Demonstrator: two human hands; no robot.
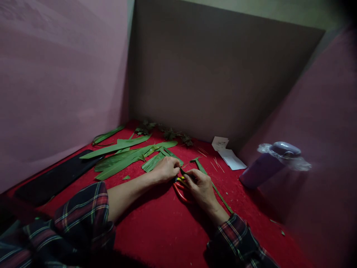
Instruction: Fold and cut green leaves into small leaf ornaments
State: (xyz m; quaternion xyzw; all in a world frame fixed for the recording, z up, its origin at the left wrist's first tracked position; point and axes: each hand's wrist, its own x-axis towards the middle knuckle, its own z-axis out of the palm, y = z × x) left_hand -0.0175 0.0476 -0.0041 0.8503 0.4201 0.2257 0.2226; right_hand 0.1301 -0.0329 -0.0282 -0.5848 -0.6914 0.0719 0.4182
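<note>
Above the red cloth, my left hand and my right hand are close together, fingers pinched. A small dark green leaf piece spans the gap between their fingertips. Beneath the hands lie scissors with red and yellow handles; their blades are hidden. Just behind my left hand is a cut, wide leaf section. A long narrow leaf strip runs past the right side of my right hand.
Long green leaves are spread at the left, beside a black flat object. Leafy sprigs line the back. Thin sticks, folded white paper and a purple tumbler stand or lie to the right. Walls enclose the table.
</note>
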